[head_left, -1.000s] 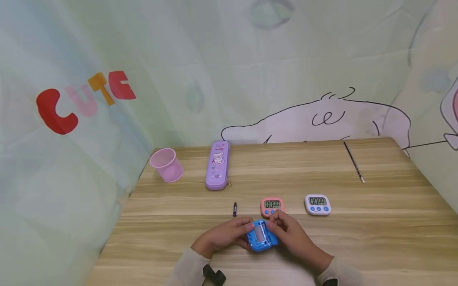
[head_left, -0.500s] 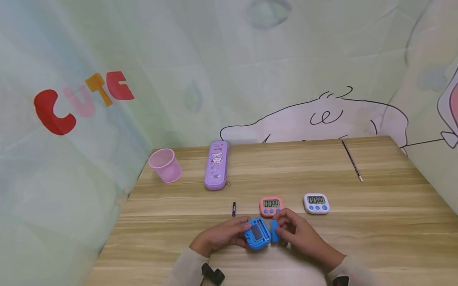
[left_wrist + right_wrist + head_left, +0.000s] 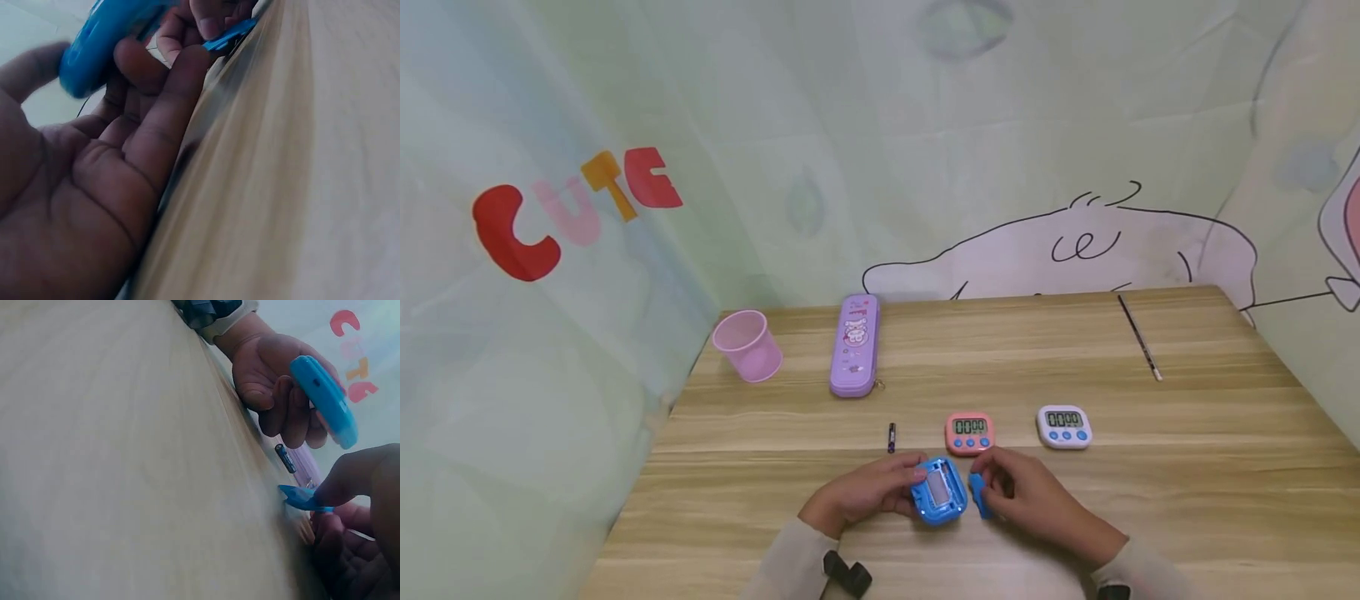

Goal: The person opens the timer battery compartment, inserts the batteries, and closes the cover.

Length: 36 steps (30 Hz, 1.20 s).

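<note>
My left hand (image 3: 871,492) holds a blue digital timer (image 3: 938,490) with thumb and fingers, its back turned up and a long battery slot uncovered along the right side. In the right wrist view the timer (image 3: 325,403) appears edge-on, raised off the table. Just to its right, my right hand (image 3: 1030,497) pinches a small blue battery cover (image 3: 978,495) between thumb and fingers, apart from the timer and low over the wood. A dark small battery (image 3: 892,437) lies beyond the left hand. Right behind the hands sits a pink timer (image 3: 970,428) reading zeros.
A white timer (image 3: 1064,427) lies right of the pink one. Farther back on the wooden table (image 3: 1015,350) are a purple pencil case (image 3: 854,350), a pink cup (image 3: 752,348) at the left edge and a pencil (image 3: 1139,337) on the right. A printed curtain (image 3: 775,125) hangs behind.
The blue cover has come away from the timer's right side with my right hand, which has shifted slightly right and lowered. My left hand still holds the timer in nearly the same place.
</note>
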### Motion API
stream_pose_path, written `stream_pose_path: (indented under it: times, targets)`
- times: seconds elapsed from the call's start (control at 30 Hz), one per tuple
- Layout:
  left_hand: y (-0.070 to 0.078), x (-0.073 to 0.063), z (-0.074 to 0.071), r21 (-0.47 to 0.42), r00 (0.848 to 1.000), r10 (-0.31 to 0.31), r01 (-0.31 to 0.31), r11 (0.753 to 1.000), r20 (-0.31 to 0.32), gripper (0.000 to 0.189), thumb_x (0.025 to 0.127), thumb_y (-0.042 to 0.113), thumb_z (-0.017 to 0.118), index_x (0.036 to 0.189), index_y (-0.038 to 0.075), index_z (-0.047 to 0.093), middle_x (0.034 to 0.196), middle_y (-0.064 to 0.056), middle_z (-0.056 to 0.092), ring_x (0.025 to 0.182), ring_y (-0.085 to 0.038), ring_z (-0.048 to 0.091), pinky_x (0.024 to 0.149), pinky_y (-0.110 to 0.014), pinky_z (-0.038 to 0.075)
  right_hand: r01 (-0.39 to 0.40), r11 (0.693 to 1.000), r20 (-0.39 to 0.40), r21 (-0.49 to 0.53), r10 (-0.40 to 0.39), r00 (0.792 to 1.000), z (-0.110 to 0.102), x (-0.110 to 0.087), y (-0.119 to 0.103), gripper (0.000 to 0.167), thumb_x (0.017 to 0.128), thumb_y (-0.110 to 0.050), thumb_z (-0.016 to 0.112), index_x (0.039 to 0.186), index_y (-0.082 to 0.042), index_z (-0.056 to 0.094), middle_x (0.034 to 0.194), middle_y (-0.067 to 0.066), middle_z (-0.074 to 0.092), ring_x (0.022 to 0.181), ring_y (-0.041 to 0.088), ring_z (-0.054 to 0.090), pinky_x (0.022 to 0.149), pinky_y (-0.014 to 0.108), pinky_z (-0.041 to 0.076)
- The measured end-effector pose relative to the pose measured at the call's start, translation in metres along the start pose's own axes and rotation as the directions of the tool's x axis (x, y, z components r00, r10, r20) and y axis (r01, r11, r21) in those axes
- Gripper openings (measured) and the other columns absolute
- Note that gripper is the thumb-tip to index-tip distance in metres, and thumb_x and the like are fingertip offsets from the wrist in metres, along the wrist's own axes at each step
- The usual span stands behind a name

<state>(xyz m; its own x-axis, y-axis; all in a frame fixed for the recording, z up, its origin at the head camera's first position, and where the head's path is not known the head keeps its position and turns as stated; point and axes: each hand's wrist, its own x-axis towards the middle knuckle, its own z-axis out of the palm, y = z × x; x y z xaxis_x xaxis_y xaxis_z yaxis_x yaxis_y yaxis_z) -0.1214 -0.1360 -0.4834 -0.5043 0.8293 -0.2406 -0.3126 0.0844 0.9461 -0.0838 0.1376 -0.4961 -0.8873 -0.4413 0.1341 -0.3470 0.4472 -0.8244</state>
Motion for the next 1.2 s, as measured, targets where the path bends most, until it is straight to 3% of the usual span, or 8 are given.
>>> stream_pose_path:
  times: [0.13, 0.33, 0.53, 0.73, 0.97, 1.2]
  targets:
    - [-0.003, 0.001, -0.002, 0.012, 0.999, 0.014, -0.014, 1.0, 0.033, 0.036, 0.106, 0.022, 0.041, 0.126, -0.007, 0.046, 0.114, -0.008, 0.062, 0.104, -0.018, 0.063, 0.092, -0.039, 0.053, 0.006, 0.999, -0.006, -0.04, -0.006, 1.0, 0.001, 0.0, -0.002, 0.023, 0.082, -0.007, 0.073, 0.099, -0.019, 0.062, 0.077, -0.009, 0.055, 0.067, 0.006, 0.052, 0.056, 0.022, 0.048]
    - [-0.003, -0.001, -0.004, -0.007, 0.999, 0.026, -0.026, 1.0, 0.036, 0.037, 0.105, 0.027, 0.042, 0.125, -0.004, 0.046, 0.113, -0.007, 0.062, 0.101, -0.017, 0.063, 0.09, -0.037, 0.054, -0.023, 0.994, -0.002, -0.11, 0.023, 1.0, 0.001, 0.001, -0.005, 0.022, 0.082, -0.012, 0.075, 0.097, -0.02, 0.061, 0.081, -0.009, 0.054, 0.069, 0.006, 0.05, 0.059, 0.022, 0.047]
    - [-0.002, -0.005, -0.005, -0.006, 0.999, 0.016, -0.016, 1.0, -0.029, 0.037, 0.104, 0.03, 0.044, 0.125, 0.0, 0.046, 0.114, -0.006, 0.061, 0.1, -0.017, 0.061, 0.09, -0.034, 0.053, -0.026, 0.992, 0.027, -0.124, 0.029, 0.999, 0.0, 0.001, -0.01, 0.02, 0.082, -0.013, 0.076, 0.094, -0.019, 0.061, 0.08, -0.007, 0.053, 0.071, 0.006, 0.05, 0.059, 0.022, 0.047]
    - [-0.002, -0.009, -0.009, -0.019, 0.993, 0.104, -0.106, 0.994, -0.06, 0.028, 0.105, 0.028, 0.04, 0.119, 0.006, 0.05, 0.108, -0.005, 0.061, 0.097, -0.015, 0.061, 0.086, -0.032, 0.054, -0.02, 0.992, 0.034, -0.127, 0.025, 0.999, 0.0, 0.001, -0.011, 0.018, 0.082, -0.014, 0.076, 0.092, -0.019, 0.061, 0.08, -0.008, 0.053, 0.07, 0.006, 0.05, 0.058, 0.022, 0.047]
    - [0.001, -0.016, -0.017, -0.12, 0.97, 0.184, -0.204, 0.971, -0.162, 0.025, 0.106, 0.029, 0.04, 0.117, 0.008, 0.048, 0.111, -0.006, 0.061, 0.097, -0.015, 0.06, 0.084, -0.03, 0.054, -0.046, 0.993, 0.035, -0.105, 0.05, 0.998, 0.0, 0.002, -0.008, 0.012, 0.086, -0.021, 0.074, 0.091, -0.022, 0.063, 0.077, -0.012, 0.055, 0.065, 0.005, 0.051, 0.055, 0.023, 0.048]
    - [0.004, -0.016, -0.022, -0.157, 0.952, 0.212, -0.249, 0.956, -0.22, 0.027, 0.106, 0.032, 0.04, 0.118, 0.009, 0.048, 0.11, -0.004, 0.062, 0.096, -0.014, 0.061, 0.083, -0.028, 0.054, -0.036, 0.994, 0.024, -0.1, 0.038, 0.999, -0.002, 0.001, -0.007, 0.011, 0.086, -0.024, 0.074, 0.09, -0.023, 0.063, 0.077, -0.012, 0.055, 0.067, 0.004, 0.051, 0.056, 0.023, 0.047]
